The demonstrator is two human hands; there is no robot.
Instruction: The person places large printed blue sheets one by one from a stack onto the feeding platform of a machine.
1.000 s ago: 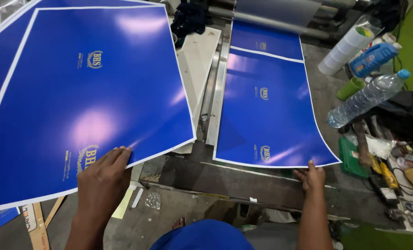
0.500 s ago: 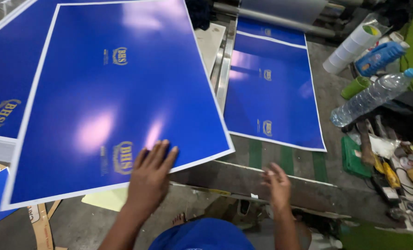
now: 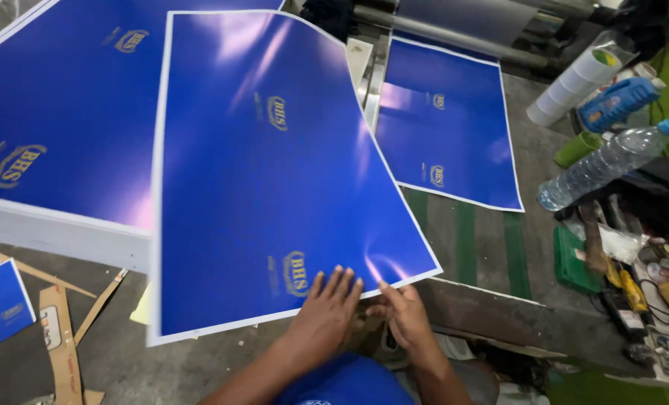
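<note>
The glossy blue sheet (image 3: 274, 172) with its white border lies tilted over the stack of blue sheets (image 3: 57, 112), its long axis running from the near edge by the hands up and away toward the far top of the view, leaning slightly left; its near short edge hangs out past the stack's white side and slopes up to the right, and the far right corner bows upward a little. The left hand (image 3: 325, 315) rests on that near edge just right of the sheet's lower gold emblem, palm down, fingers stretched out and slightly apart with the tips on the blue surface. The right hand (image 3: 403, 315) is just beside it at the sheet's near right corner, fingers loosely curled under the edge; whether they pinch the paper I cannot tell. Right of the sheet, another blue sheet (image 3: 447, 127) lies flat on the machine bed. Farther right of it stand a clear plastic bottle (image 3: 604, 161) lying on its side, a green cup (image 3: 578, 148) and a white roll (image 3: 571, 86).
</note>
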